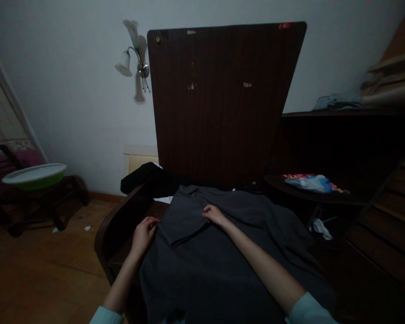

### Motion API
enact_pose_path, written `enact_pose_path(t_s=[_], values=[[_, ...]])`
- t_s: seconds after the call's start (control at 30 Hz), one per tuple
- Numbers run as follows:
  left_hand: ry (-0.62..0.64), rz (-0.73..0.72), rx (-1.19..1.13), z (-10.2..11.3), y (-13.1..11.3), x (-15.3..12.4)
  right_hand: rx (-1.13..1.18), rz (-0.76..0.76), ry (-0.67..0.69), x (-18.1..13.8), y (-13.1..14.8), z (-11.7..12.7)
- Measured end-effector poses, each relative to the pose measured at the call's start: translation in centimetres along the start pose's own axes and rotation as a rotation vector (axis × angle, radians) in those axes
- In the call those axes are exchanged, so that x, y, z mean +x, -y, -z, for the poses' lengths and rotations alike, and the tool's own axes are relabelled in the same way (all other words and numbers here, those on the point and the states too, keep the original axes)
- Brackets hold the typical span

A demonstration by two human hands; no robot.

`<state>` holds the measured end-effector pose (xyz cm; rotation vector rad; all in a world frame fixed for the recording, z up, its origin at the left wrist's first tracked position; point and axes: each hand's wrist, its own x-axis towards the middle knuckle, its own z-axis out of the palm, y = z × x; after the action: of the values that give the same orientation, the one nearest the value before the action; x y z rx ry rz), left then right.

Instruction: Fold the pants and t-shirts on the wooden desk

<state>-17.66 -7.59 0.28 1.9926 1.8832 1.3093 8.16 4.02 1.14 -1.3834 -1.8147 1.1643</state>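
Note:
A dark grey garment (202, 274) lies spread over a dark wooden seat. One part of it, shaped like a sleeve (182, 220), is laid across the rest, and its open end faces me. At the left edge of this part, my left hand (144, 234) is closed with the cloth pinched between thumb and fingers. My right hand (216, 215) pinches the cloth near the right corner of the sleeve-like part's end. Some black cloth (148, 177) is bunched behind the garment on the left.
A wooden armrest (104, 238) borders the seat on the left, and a tall dark board (222, 103) leans against the wall behind. On the right, a shelf (351, 198) carries a plastic bag (310, 183). Far left, a green basin (37, 177) sits on a chair. A lamp (131, 60) juts from the wall.

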Motion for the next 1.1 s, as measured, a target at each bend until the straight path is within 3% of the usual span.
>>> enact_pose_path(t_s=[0.3, 0.47, 0.53, 0.6, 0.7, 0.87, 1.0, 1.1], values=[[0.015, 0.016, 0.076, 0.7, 0.9, 0.9, -0.045, 0.015, 0.102, -1.3, -0.2, 0.4], [0.214, 0.128, 0.276, 2.5, 1.6, 2.5, -0.071, 0.005, 0.238, -1.8, -0.5, 0.2], [0.325, 0.09, 0.295, 3.1, 1.4, 3.5, -0.073, 0.012, 0.25, -2.1, -0.5, 0.2], [0.349, 0.012, 0.287, 3.1, 0.6, 4.6, -0.078, 0.018, 0.247, -2.3, -0.3, 0.3], [0.34, -0.092, 0.264, 1.7, -1.6, 6.0, -0.097, 0.025, 0.239, -2.6, 0.0, 0.2], [0.428, -0.253, 0.257, -3.5, -4.8, 6.6, -0.135, 0.03, 0.234, -2.9, 0.3, 0.0], [0.392, -0.306, 0.218, -7.0, -4.8, 5.2, -0.056, -0.023, 0.112, -1.8, 0.7, 0.1], [0.453, -0.277, 0.217, -8.1, -4.1, 4.3, 0.032, -0.022, -0.031, 0.5, 1.7, 0.0]])
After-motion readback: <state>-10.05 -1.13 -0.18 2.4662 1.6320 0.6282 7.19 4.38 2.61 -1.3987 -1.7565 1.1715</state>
